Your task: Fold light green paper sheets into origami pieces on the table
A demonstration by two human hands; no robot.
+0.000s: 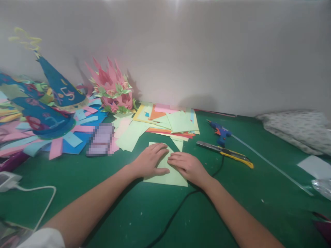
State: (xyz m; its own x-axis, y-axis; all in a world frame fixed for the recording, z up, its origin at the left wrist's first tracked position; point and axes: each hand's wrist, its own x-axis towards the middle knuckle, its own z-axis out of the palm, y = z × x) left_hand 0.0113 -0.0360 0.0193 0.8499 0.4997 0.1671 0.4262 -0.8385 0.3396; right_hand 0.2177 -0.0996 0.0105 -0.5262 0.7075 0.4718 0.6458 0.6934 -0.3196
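Left hand (152, 160) and right hand (188, 166) laid on pale green paper (165, 180).
Left thumb spread, right fingers close together; a yellow knife (225, 151) lies over to the right.

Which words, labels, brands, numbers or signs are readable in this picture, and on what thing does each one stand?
"5": on the tall blue cone hat.
Lower blue cone hat: marks too blurred to read surely.
Pixelated phone-like rectangle: nothing readable.
Glue gun: any lettering is too small.
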